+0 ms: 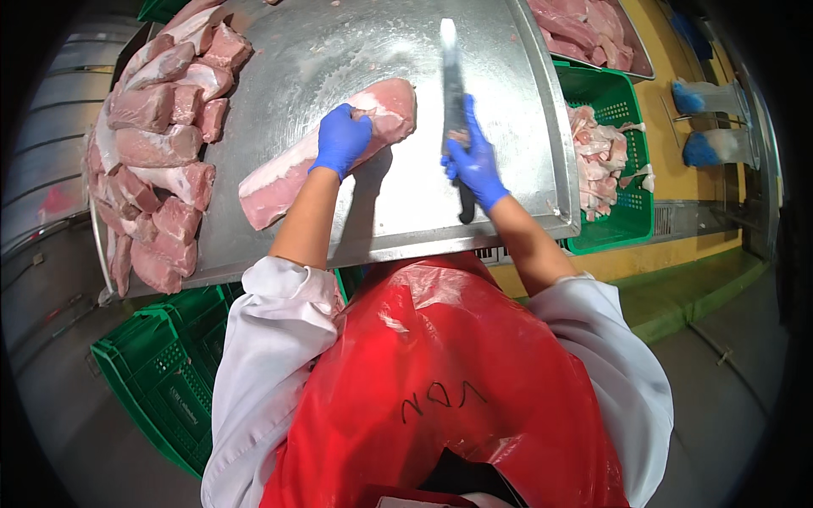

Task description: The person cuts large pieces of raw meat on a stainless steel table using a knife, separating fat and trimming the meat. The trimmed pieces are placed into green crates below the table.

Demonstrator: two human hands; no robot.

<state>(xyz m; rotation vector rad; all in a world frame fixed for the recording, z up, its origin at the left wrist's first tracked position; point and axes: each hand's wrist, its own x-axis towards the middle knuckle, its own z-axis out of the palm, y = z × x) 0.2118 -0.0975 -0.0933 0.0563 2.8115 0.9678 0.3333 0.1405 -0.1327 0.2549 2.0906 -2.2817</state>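
Observation:
A long pale-pink pork loin (292,179) with a whitish fat strip lies slantwise on the metal work table (389,229). My left hand (341,140), in a blue glove, is closed over its upper part, the thumb toward the far end. To the right of the loin, my blue-gloved right hand (476,161) is wrapped round a knife (452,76). The blade points away from me, slightly blurred, and the dark handle sticks out below my fist. A small pinkish scrap (460,135) shows beside the knife at my fingers; whether it is held I cannot tell.
Cut meat pieces (157,148) are heaped along the table's left side. Right of the table stand a green crate (639,182) with pale trimmings (597,161) and, farther back, a tray of meat (584,30). Green crates (152,364) sit below at the left.

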